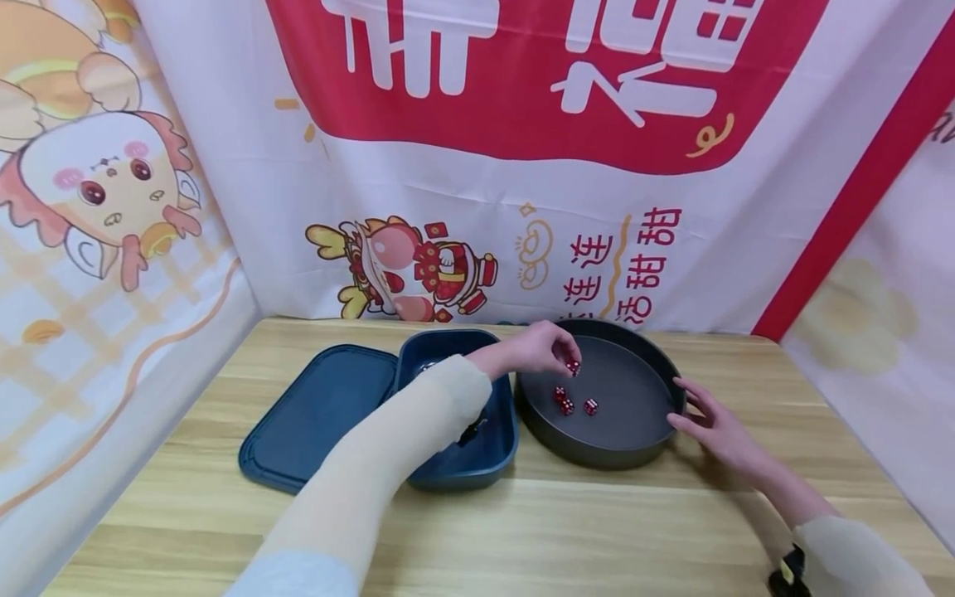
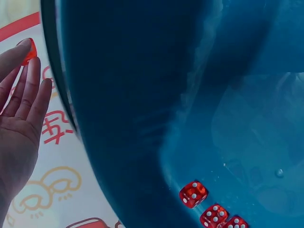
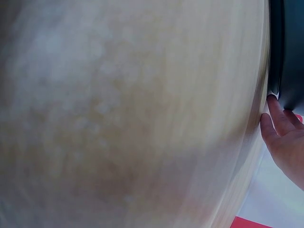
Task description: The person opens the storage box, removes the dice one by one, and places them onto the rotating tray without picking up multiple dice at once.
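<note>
Wooden counter (image 1: 522, 531), cartoon banner behind: over the round dark tray (image 1: 656, 365), the left hand (image 1: 540, 348) pinches a red die (image 1: 573, 366) in its grip. Three more dice (image 1: 570, 404) lie inside. Right hand (image 1: 716, 427), fingers relaxed, rests against the tray's rim. Blue box (image 1: 455, 464) sits just beside the tray.

Blue box (image 1: 477, 464); lid (image 1: 317, 419); printed backdrop (image 1: 477, 157)

Red dice, dark tray, blue box on pale wood

Translucent red dice (image 1: 567, 405) with white pips are showing against the dark grey round tray (image 1: 656, 365); the box (image 1: 492, 464) and lid (image 1: 313, 423) are looking deep blue, possibly teal, on a light wood-grain surface (image 1: 597, 531).
</note>
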### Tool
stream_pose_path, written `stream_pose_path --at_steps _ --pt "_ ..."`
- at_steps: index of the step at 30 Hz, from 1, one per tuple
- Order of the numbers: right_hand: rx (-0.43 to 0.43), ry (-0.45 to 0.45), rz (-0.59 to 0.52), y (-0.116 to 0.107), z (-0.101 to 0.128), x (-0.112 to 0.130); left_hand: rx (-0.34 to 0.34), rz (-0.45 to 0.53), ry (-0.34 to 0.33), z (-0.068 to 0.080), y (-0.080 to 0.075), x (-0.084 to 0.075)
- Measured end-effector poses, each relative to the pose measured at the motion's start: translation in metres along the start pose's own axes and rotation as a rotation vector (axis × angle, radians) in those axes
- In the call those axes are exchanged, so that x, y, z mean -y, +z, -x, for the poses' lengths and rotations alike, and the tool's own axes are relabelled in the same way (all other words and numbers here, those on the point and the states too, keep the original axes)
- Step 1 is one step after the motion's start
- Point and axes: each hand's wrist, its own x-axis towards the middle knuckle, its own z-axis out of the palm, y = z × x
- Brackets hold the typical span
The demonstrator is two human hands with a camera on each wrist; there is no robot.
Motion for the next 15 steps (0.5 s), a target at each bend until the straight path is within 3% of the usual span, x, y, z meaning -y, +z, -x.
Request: stream_pose_path --at_steps 8,15 --pt "-0.002 0.005 -0.005 -0.003 0.001 -0.001 0.012 -0.032 -0.044 -0.014 0.007 0.004" --pt "-0.007 -0.014 -0.024 -0.001 0.0 -0.001 0.035 -0.09 -0.04 -0.022 0.012 0.011"
